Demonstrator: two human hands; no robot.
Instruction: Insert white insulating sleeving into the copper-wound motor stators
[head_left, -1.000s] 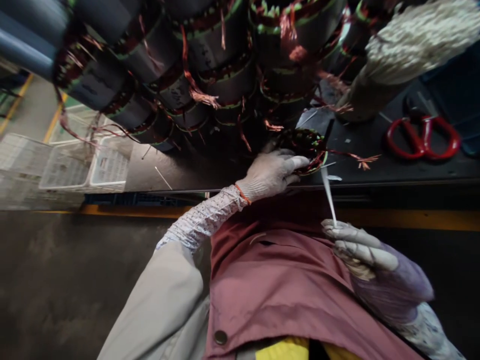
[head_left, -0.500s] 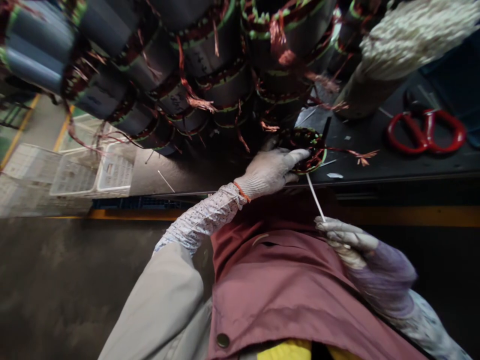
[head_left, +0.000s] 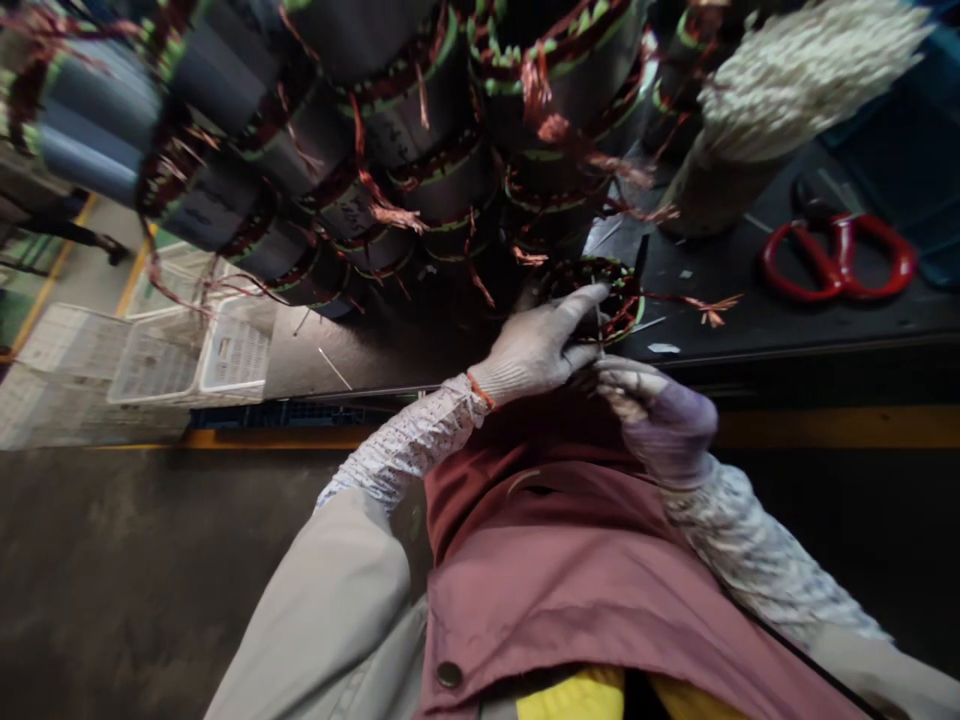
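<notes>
A round motor stator [head_left: 604, 290] with copper windings and green insulation lies at the near edge of the black workbench [head_left: 787, 320]. My left hand [head_left: 536, 345], in a pale knit glove, rests on the stator's near rim with its forefinger stretched over the top. My right hand [head_left: 652, 415], in a purple-backed glove, is closed right under the stator's near edge, pinching a thin white strip [head_left: 598, 330] whose short visible end runs up into the stator. Both hands touch at the stator.
Stacked grey stators [head_left: 360, 130] with loose copper leads fill the bench behind. A bundle of white strips [head_left: 757, 90] stands upright at the back right. Red-handled scissors [head_left: 836, 255] lie to the right. White wire crates [head_left: 150, 350] sit on the floor at left.
My right hand has risen from waist height to the stator's near edge, pushing the white strip in until little of it shows. My left hand stays on the stator.
</notes>
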